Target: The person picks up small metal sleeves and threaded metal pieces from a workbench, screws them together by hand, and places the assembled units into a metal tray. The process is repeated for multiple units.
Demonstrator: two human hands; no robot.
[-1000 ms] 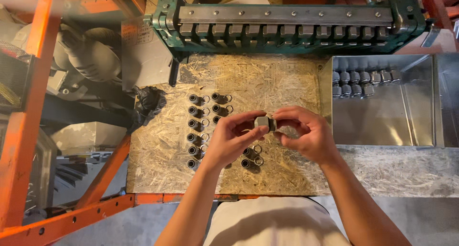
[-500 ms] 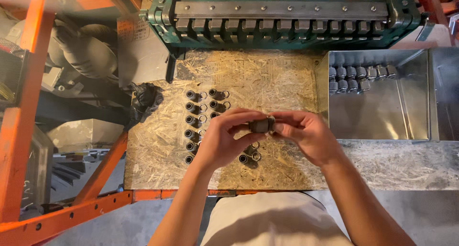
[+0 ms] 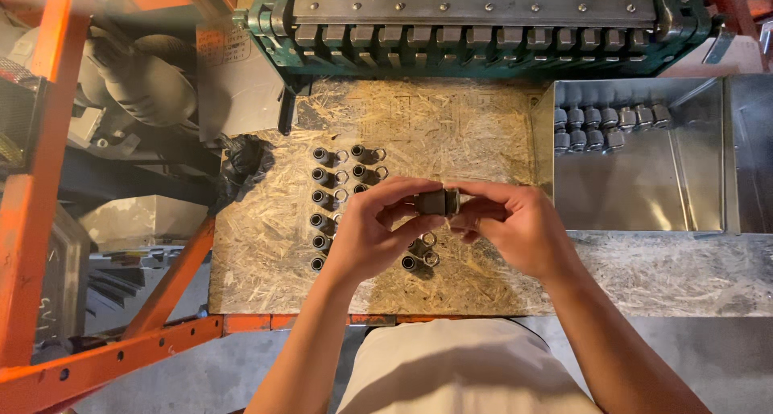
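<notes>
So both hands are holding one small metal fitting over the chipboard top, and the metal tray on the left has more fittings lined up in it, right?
Not quite: the head view shows the metal tray on the right. Both hands, left hand and right hand, do hold one metal fitting over the chipboard top.

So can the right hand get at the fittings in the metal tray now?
Probably not at once. The right hand and left hand both grip one fitting. The tray lies open to its right, with nothing between, so its fittings look reachable once freed.

Both forearms converged at centre, the left hand [image 3: 372,237] and right hand [image 3: 515,229] meeting with fingertips pinched, palms angled inward.
</notes>
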